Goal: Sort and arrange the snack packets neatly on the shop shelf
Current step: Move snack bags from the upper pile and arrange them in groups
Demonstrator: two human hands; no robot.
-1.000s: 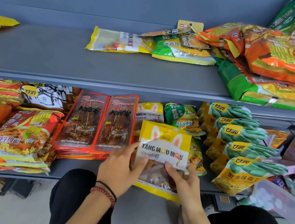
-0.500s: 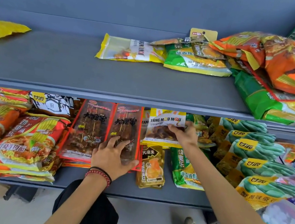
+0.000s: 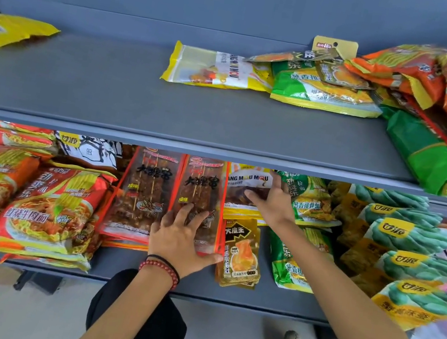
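Left hand (image 3: pixel 184 239) flat, fingers spread, pressing red skewer packet (image 3: pixel 201 189). Right hand (image 3: pixel 275 204) on Tang Mou Mou packet (image 3: pixel 244 178) at the back of lower shelf (image 3: pixel 117 267). Fingertips hidden under upper shelf (image 3: pixel 165 118), so grip can't be told. Green noodle packet (image 3: pixel 311 204) touches on the right, yellow sachets (image 3: pixel 241 252) in front.

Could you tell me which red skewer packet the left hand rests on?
The right skewer packet, beside the gold sachets; the left hand covers its lower end.
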